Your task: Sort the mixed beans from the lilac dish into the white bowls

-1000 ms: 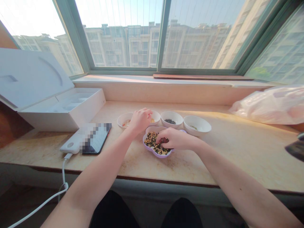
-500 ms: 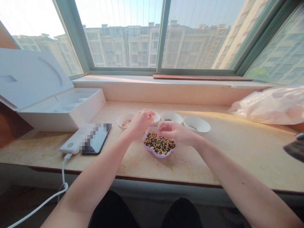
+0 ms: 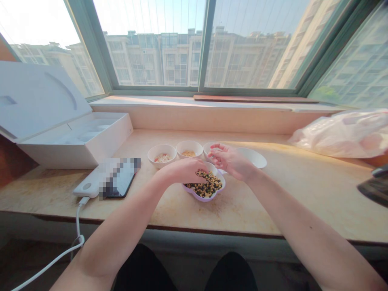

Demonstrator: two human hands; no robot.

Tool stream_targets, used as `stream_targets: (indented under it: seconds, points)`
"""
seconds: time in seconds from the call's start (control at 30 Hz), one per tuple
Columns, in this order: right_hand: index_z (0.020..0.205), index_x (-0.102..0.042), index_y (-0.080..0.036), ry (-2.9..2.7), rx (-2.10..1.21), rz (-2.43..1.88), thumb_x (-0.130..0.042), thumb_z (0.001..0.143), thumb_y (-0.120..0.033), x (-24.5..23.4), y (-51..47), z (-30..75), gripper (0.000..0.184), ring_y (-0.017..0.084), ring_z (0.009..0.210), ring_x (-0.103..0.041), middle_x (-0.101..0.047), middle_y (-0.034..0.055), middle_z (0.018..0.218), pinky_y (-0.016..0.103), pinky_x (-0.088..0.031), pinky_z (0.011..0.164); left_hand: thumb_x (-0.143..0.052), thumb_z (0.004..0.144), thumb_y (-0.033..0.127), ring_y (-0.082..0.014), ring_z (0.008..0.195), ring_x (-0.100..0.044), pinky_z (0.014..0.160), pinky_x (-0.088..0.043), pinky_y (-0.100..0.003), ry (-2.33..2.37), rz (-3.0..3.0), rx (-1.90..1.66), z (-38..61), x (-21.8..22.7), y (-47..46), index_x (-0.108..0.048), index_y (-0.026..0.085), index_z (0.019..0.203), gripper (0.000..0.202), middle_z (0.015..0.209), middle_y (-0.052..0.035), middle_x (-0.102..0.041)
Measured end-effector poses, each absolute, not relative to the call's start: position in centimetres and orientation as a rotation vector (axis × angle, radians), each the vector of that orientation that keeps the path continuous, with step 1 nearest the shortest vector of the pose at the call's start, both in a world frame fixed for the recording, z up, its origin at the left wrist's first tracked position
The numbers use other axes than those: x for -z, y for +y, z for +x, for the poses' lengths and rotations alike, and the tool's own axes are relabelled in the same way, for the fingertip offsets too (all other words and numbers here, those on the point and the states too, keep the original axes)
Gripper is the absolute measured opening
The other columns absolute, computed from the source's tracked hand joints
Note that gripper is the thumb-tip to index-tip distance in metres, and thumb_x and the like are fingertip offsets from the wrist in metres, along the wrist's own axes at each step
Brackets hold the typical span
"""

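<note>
Left hand [image 3: 182,170] has dropped from the white bowl [image 3: 189,148] to the lilac dish [image 3: 203,198] of mixed beans [image 3: 207,185], curled at the pile, grip unclear; right hand [image 3: 230,161] has lifted out beside it, half open, apparently empty.

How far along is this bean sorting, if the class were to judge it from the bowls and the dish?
Done: two white bowls hold small portions, one with pale and reddish bits, the next with yellow grains. In hand: the left hand reaches into the mixed beans in the purple flower-shaped dish, while the right hand hangs open above it. Left: the dish still looks well filled.
</note>
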State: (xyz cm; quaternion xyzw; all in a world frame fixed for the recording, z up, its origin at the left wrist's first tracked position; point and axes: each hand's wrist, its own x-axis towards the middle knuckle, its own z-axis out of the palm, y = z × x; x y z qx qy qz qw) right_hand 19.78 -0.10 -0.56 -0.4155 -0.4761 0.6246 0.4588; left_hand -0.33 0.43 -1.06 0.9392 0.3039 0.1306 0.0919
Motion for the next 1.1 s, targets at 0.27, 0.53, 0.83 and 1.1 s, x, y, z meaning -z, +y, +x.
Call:
stream_targets:
  seconds: [0.27, 0.53, 0.83, 1.1]
  points:
    - [0.102, -0.057, -0.024, -1.195, -1.425, -1.041, -0.091, 0.065, -0.039, 0.8, 0.3, 20.0, 0.052, 0.009, 0.061, -0.050, -0.068, -0.0003, 0.086, 0.022, -0.034, 0.049, -0.077, 0.086, 0.030, -0.0218, 0.085, -0.071, 0.075, -0.053, -0.031, 0.798, 2.761, -0.365, 0.4, 1.6, 0.2, -0.078, 0.025, 0.088, 0.006, 0.090, -0.0026, -0.076]
    - [0.108, -0.060, -0.024, -1.345, -1.339, -1.109, -0.089, 0.070, -0.049, 1.4, 0.4, 19.9, 0.055, 0.014, 0.070, -0.059, -0.073, 0.0034, 0.094, 0.027, -0.045, 0.060, -0.067, 0.094, 0.029, -0.0136, 0.080, -0.067, 0.077, -0.052, -0.027, 1.105, 2.427, -0.948, 0.2, 1.3, 1.7, -0.071, 0.021, 0.104, 0.013, 0.097, -0.0028, -0.075]
    - [0.114, -0.064, -0.021, -1.455, -1.366, -1.042, -0.087, 0.073, -0.055, 2.1, 0.7, 19.9, 0.058, 0.014, 0.073, -0.059, -0.071, 0.0047, 0.092, 0.024, -0.041, 0.056, -0.062, 0.095, 0.017, -0.0124, 0.081, -0.065, 0.080, -0.052, -0.027, 0.940, 2.461, -1.048, 0.5, 1.9, 2.2, -0.071, 0.019, 0.090, 0.011, 0.096, -0.0033, -0.073]
    - [0.097, -0.079, -0.020, -2.269, -0.471, -1.283, -0.063, 0.091, -0.027, 1.3, -0.4, 19.9, 0.018, 0.020, 0.078, -0.068, -0.078, 0.0067, 0.087, 0.034, -0.051, 0.073, -0.054, 0.098, 0.022, -0.0195, 0.086, -0.067, 0.082, -0.050, -0.033, 1.575, 2.478, -0.994, -0.7, 1.1, 2.6, -0.071, 0.019, 0.091, 0.019, 0.101, -0.0065, -0.075]
